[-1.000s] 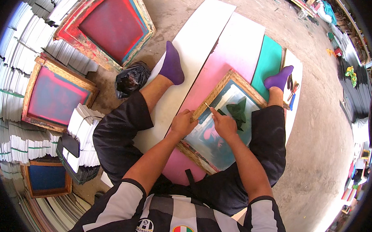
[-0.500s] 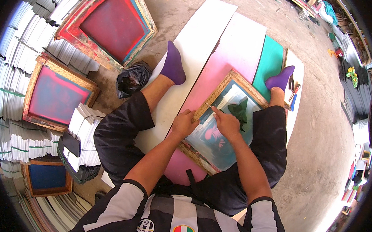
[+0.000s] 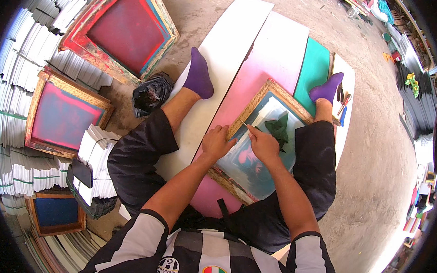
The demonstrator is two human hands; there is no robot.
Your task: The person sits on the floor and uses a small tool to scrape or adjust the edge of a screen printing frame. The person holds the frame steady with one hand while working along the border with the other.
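A wooden-framed printing screen [image 3: 251, 107] lies tilted across my lap between my legs, its blue-grey mesh carrying a pale pink and white figure. My left hand [image 3: 217, 143] is closed on the left rail of this frame, the thumb towards the mesh. Pinched in my right hand [image 3: 265, 146] is a thin, light-tipped tool [image 3: 244, 122], whose kind I cannot make out; its tip is by the inner edge of the left rail. Beside my right hand, a crumpled dark green cloth [image 3: 278, 131] rests on the mesh.
Under me are white, pink and green boards [image 3: 313, 67]. Hand tools [image 3: 344, 109] lie by my right foot. At the left stand more framed screens [image 3: 71, 111], a black plastic bag [image 3: 152, 93] and stacks of white sheets [image 3: 22, 113]. Concrete floor [image 3: 373, 167] spreads to the right.
The view has shifted slightly. Both hands keep their holds; the tool's tip remains by the frame's left rail, with hardly any movement.
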